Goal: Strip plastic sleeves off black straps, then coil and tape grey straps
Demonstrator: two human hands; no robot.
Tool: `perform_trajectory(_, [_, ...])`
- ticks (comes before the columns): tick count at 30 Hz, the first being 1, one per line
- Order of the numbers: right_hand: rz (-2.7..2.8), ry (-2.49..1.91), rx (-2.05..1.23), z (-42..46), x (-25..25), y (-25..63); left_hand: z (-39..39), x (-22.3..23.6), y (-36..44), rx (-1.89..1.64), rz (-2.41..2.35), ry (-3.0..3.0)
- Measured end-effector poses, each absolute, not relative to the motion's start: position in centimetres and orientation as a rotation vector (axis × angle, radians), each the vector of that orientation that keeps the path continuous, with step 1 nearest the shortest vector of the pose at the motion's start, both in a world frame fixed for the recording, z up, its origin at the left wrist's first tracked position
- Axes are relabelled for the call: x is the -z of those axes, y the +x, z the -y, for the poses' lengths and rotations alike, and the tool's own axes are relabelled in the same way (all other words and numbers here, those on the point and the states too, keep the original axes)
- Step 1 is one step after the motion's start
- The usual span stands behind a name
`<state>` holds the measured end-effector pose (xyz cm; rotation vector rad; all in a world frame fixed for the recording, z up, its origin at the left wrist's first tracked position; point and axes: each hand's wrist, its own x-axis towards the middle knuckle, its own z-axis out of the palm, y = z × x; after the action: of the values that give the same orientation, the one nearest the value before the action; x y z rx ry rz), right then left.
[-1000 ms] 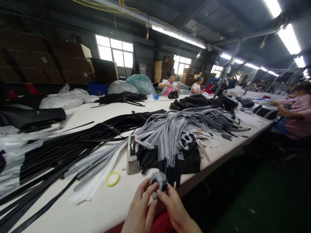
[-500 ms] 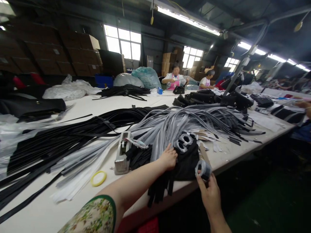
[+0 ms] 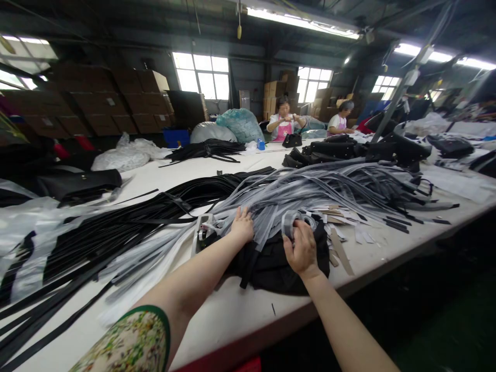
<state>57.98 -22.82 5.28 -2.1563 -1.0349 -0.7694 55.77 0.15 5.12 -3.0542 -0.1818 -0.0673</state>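
My left hand (image 3: 243, 226) lies on the grey, plastic-wrapped strips (image 3: 267, 222), its fingers stretched out and slightly apart. My right hand (image 3: 303, 250) is closed round a small coiled grey strap (image 3: 288, 223), its fingertips partly hidden behind the coil. That coil is right beside other grey coils (image 3: 310, 220) on a heap of black fabric (image 3: 287, 268). Close to my left hand stands a metal tape dispenser (image 3: 198, 235), partly covered by my forearm and the strips.
Long black straps (image 3: 127, 227) stretch across the white table (image 3: 228, 315) on the left. Card scraps (image 3: 339, 248) lie right of the coils. Black bags (image 3: 337, 150) are piled farther back. Two co-workers sit across the table, one in a pink apron (image 3: 285, 132).
My left hand went from the coil to the strips, then shifted left, and strips moved with it. My right hand carried its coil over to the other coils. The view has turned right.
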Motion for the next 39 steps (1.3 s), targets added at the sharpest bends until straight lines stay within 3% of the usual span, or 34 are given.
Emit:
perform_trajectory(5, [1.285, -2.458, 0.449, 18.7, -1.1, 61.3, 0.5, -5.1, 54.7, 0.093, 0.193, -3.106])
perform_trajectory(9, [1.309, -2.446, 0.407, 19.3, 1.1, 62.3, 2.1, -6.1, 53.8, 0.155, 0.111, -3.145])
perform_trajectory(15, [1.341, -2.404, 0.345, 21.6, 1.3, 62.4, 7.3, -5.4, 51.0, -0.026, -0.281, -3.206])
perform_trajectory(20, [1.352, -2.338, 0.326, 23.1, -0.7, 62.9, 9.8, -4.2, 50.0, -0.107, -0.195, -3.204])
perform_trajectory(25, [0.716, -2.393, 0.533, 29.1, -4.4, 66.3, 10.8, -8.7, 49.5, 0.098, -0.221, -3.235])
perform_trajectory(30, [0.232, -2.619, 0.24, 34.4, -5.1, 68.5, 13.6, -13.2, 46.7, 0.405, -0.604, -3.242])
perform_trajectory(35, [0.131, -2.683, 0.216, 36.5, -3.3, 68.1, 16.0, -9.1, 43.1, 0.032, -0.881, -3.132])
perform_trajectory(39, [0.124, -2.762, 0.16, 37.5, -1.8, 67.0, 16.1, -4.7, 40.0, -0.13, -0.799, -3.172])
